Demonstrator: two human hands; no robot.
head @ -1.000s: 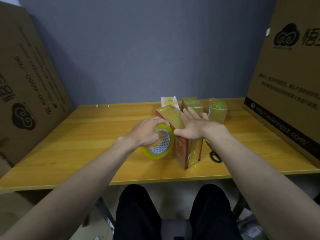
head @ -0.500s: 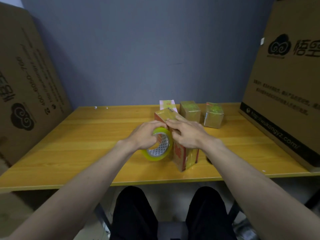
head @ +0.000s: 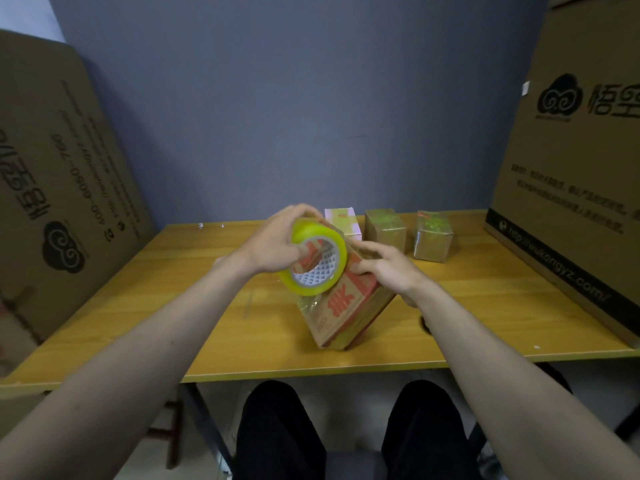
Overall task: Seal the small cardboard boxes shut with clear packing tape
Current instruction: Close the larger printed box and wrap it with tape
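On the table [head: 138, 306], a tilted box [head: 346, 306] stands near the front edge with the tape roll [head: 317, 261] at its upper left, three small boxes [head: 384, 226] in a row behind it, and large cartons [head: 571, 168] at both ends.

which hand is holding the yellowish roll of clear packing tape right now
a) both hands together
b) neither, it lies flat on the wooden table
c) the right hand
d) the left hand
d: the left hand grips the yellowish roll of clear packing tape lifted off the wooden table, while the right hand holds the tilted red-printed cardboard box instead.
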